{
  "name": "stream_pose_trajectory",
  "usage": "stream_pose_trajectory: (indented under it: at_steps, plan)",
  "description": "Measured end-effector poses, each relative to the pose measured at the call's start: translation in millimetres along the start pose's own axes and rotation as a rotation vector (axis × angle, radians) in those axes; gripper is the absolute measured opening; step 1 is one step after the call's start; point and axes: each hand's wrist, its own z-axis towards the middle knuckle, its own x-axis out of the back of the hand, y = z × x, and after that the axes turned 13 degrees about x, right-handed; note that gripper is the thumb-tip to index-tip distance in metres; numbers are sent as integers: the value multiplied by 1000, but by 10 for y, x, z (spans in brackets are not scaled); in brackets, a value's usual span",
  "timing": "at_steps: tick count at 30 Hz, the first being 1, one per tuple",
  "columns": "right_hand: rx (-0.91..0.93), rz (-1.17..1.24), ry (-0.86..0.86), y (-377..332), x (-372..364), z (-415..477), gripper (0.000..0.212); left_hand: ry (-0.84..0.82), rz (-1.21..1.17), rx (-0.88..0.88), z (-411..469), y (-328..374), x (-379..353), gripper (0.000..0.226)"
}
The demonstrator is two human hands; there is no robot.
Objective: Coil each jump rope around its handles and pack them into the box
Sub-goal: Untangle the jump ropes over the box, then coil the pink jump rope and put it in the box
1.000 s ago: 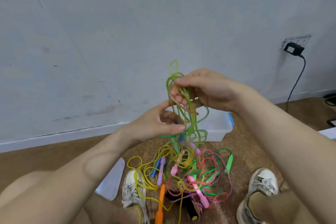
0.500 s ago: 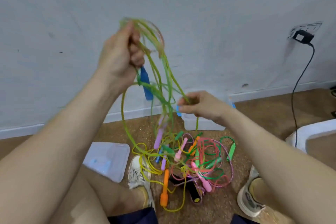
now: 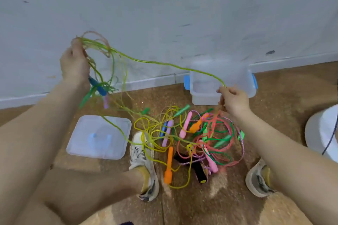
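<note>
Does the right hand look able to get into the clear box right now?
Probably yes: the right hand sits just before the open box, nothing between. But its grip pinches the green rope stretched to the left hand.

Box [image 3: 204, 99]: translucent plastic, smooth, faint sheen; clips [image 3: 186, 82] blue plastic. Lid [image 3: 84, 133], left of box: same frosted plastic. Green rope [image 3: 164, 64], above box: thin glossy plastic cord. Pile [image 3: 210, 137], in front of box: glossy cords, smooth plastic handles; black handle [image 3: 200, 171] matt, foam-like. Floor [image 3: 283, 97] around box: rough, speckled brown. Wall [image 3: 164, 5] behind box: matt, scuffed. Shoe [image 3: 140, 151]: worn cloth.
</note>
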Motion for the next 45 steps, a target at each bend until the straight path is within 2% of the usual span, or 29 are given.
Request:
stream_pose_trajectory:
  at_steps: [2,5,7,9,11,13,14,16,18,20,22,24,26,28,30,32,35,36,38,40,42,44,45]
  plan:
    - [-65,168,11,-76,-31,144,18,-17,128,10,88,-416,-153,38]
    - [-152,311,-118,-2,-123,243,11,-51,434,60,196,-1014,-313,38]
    - [-180,298,-207,205,-191,265,9,-88,659,119,172,-1332,-435,36]
    - [-136,121,-186,488,-215,278,31,-135,837,130,44,-1581,-573,39]
    - [-99,-86,-62,731,-162,206,30,-102,1043,-15,-197,-1746,-691,56]
    - [-145,-197,-104,1012,-72,80,24,-96,1118,-283,-537,-1893,-824,56]
    - [-173,-240,-196,1145,-35,2,26,-196,1092,-383,-759,-1972,-920,49]
    - [-171,-350,-324,1370,11,-111,22,-590,1000,-453,-1221,-2159,-1126,27]
    - [-163,-370,-371,1479,39,-146,19,-943,1037,-465,-1609,-2403,-1324,27]
    - [-182,-364,-500,1512,75,-153,6,-1064,1156,-408,-1862,-2609,-1518,39]
    - [-181,-372,-622,1485,145,-141,15,-1062,1262,-374,-2028,-2721,-1682,37]
    - [-210,-268,-612,1381,196,-120,17,-1089,1415,-386,-2136,-2732,-1782,38]
    - [-311,9,-522,1211,221,-70,5,-1165,1374,-274,-2181,-2642,-1826,37]
    - [-384,235,-461,983,223,18,9,-1268,1191,-64,-2132,-2513,-1789,30]
    - [-360,352,-447,657,223,103,12,-1312,992,129,-2004,-2261,-1680,34]
    - [-284,451,-471,217,237,159,12,-1273,879,197,-1846,-1866,-1566,40]
    - [-105,511,-510,-524,278,152,12,-1127,690,122,-1677,-1035,-1409,40]
    - [-38,505,-509,-790,300,119,14,-1106,572,126,-1646,-725,-1340,48]
    - [96,496,-512,-1300,370,20,18,-1174,382,38,-1670,-133,-1153,71]
    - [228,496,-524,-1776,462,-142,19,-1293,323,-84,-1820,317,-967,76]
    - [352,496,-494,-2203,557,-324,20,-1315,311,-208,-2045,661,-790,53]
    - [457,500,-409,-2556,642,-499,22,-1219,237,-295,-2271,937,-618,19]
    - [499,499,-356,-2695,686,-576,23,-1176,189,-326,-2344,1046,-542,11]
